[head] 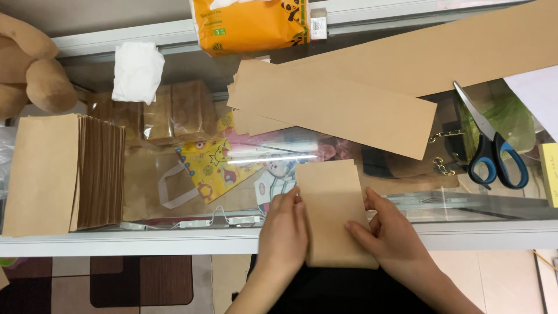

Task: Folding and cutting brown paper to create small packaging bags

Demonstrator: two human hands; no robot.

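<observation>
Here, a flat rectangle of matte brown kraft paper (332, 209) lies on a glass counter top (407, 203), its lower end hanging past the pale metal front rail (174, 239) of the counter toward the person. The left hand (283, 229) lies along the paper's left edge, fingers straight, close together and pressed flat on the sheet. The right hand (388, 232) rests on the right edge, fingers loosely curled with the thumb lying across the paper; neither hand grips the piece, both only press on it. Above it, long smooth strips of brown paper (337, 104) lie overlapped at a slant across the glass, the nearest strip's lower corner just beside the top right of the small piece. To the far left a thick stack of folded brown paper (64, 171) sits squared, its layered edges showing as fine ridges. Scissors (494, 148) with blue and black handles lie to the right, well apart from the hands. A crumpled white tissue (136, 71), an orange tissue pack (250, 23) and a fuzzy tan plush toy (29, 64) sit along the back. Between the stack and the left hand the glass is bare, showing goods in the case below.
</observation>
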